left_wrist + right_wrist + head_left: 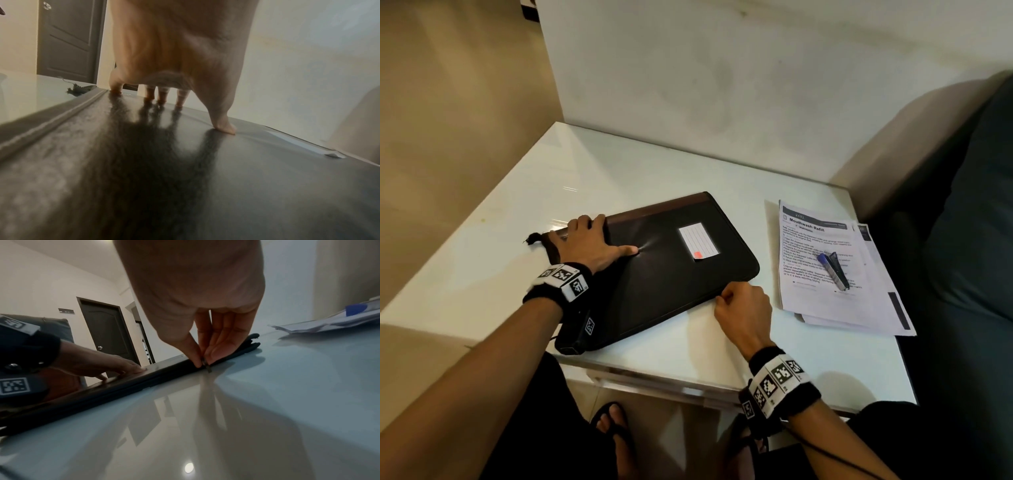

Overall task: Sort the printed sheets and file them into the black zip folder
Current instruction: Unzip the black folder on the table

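Note:
The black zip folder lies flat on the white glossy table, with a white label card on its cover. My left hand presses down on the folder's far left corner, fingers spread and thumb out on the cover. My right hand is at the folder's near edge and pinches the small zip pull between thumb and forefinger. The printed sheets lie in a loose stack to the right of the folder.
A blue-capped pen and a dark stapler-like tool rest on top of the sheets. A dark sofa borders the table on the right and a wall runs along the back. A frayed zip tail sticks out at the folder's left corner.

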